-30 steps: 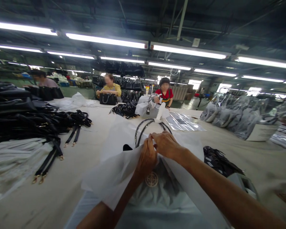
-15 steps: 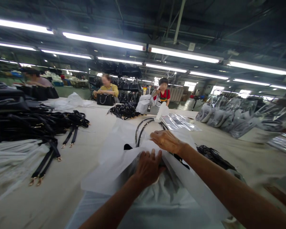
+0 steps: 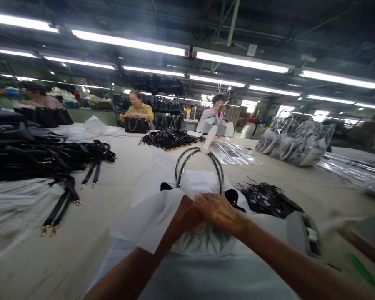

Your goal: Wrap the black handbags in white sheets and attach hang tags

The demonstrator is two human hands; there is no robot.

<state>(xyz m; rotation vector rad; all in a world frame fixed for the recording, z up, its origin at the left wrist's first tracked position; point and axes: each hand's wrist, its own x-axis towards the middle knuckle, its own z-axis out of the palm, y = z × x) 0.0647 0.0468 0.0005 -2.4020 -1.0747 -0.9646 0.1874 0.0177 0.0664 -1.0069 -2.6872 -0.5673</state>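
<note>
In front of me stands a handbag with its two wrapped handles (image 3: 178,166) arching upward and a white tag (image 3: 210,138) at their top. Black parts of the handbag show on either side below the handles. White tissue paper (image 3: 146,216) spreads around it. Pale gathered cloth, seemingly a dust bag (image 3: 206,243), covers the lower front. My right hand (image 3: 220,211) is closed, its fingers bent at the cloth's upper edge. My left hand (image 3: 189,214) meets it there, with its fingertips hidden behind the right hand and cloth.
Black straps with gold clasps (image 3: 62,208) and black bags pile up on the left. More straps (image 3: 168,138) lie ahead. Black tasselled pieces (image 3: 268,200), a grey tape dispenser (image 3: 306,233) and plastic-wrapped bags (image 3: 295,141) are on the right. Co-workers (image 3: 139,110) sit across the table.
My left hand has turned and moved in against the right hand. The right hand has come down from beside the handles to the cloth's edge. The tissue paper on the left has folded over.
</note>
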